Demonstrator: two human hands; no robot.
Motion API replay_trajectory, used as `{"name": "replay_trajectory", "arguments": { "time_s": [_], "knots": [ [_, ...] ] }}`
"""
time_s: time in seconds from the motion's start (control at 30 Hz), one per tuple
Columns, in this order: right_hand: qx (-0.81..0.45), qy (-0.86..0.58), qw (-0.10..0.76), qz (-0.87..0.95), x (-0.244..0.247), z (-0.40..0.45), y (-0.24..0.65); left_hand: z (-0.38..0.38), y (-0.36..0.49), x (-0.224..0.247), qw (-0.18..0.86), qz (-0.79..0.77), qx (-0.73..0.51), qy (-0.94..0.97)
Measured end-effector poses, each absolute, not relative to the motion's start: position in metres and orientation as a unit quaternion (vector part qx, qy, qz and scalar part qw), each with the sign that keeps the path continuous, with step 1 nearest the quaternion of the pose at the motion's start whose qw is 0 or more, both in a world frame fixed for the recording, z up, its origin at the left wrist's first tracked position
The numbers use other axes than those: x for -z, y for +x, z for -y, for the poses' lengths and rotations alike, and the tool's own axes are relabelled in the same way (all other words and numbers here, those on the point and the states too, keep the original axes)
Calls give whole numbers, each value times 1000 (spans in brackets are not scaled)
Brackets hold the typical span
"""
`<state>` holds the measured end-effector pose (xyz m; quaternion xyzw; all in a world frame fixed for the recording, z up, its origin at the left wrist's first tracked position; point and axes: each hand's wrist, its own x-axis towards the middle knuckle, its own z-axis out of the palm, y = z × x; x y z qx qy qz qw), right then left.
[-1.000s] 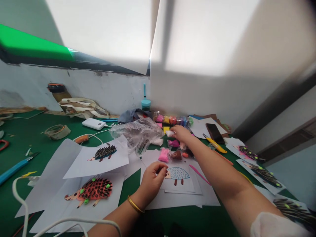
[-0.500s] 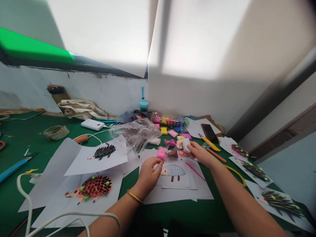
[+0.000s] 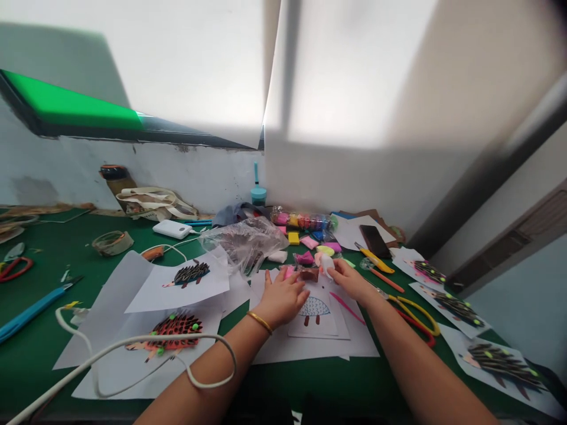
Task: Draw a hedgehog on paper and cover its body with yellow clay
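Observation:
My left hand point(image 3: 282, 298), with a gold bangle at the wrist, reaches over a paper point(image 3: 321, 328) with fingers spread. Its fingertips lie by a pink clay packet point(image 3: 289, 271) and a brown clay packet point(image 3: 309, 275); whether they touch is unclear. My right hand point(image 3: 353, 282) pinches a white clay packet point(image 3: 326, 265) just above the paper. A blue-scaled hedgehog drawing point(image 3: 317, 306) with brown legs shows on the paper, its head hidden by my left hand. A magenta clay strip point(image 3: 347, 307) lies right of the drawing.
Finished hedgehog pictures lie left point(image 3: 190, 275) and right point(image 3: 500, 363). Yellow-handled scissors point(image 3: 416, 313), a yellow cutter point(image 3: 376, 258) and a phone point(image 3: 374, 241) are on the right. A plastic bag point(image 3: 245, 239) and several clay packets sit behind. A white cable point(image 3: 133, 339) crosses the left forearm.
My left hand has spread its fingers and moved slightly right, over the drawing's head and the pink packet. My right hand, still pinching the white packet, has shifted slightly left and down.

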<state>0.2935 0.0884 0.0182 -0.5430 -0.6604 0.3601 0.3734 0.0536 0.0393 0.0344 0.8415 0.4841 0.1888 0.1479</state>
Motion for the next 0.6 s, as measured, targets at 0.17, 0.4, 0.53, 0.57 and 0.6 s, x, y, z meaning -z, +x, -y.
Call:
{"name": "replay_trajectory", "arguments": {
  "time_s": [0.17,0.4,0.53,0.57,0.6],
  "knots": [
    [-366,-515,435,642,-15,-73,285,-58,64,-31,115,-507,-177,835],
    [-375,-435,569,589,-22,-29,257,-43,71,-45,150,-489,-330,793],
    [-338,-430,535,644,-24,-3,246,-23,73,-47,483,-442,-372,659],
    [-330,-429,526,656,-24,1,245,-19,72,-46,540,-429,-377,619],
    [-321,-427,516,670,-24,6,245,-15,70,-45,567,-415,-393,593]
  ]
}}
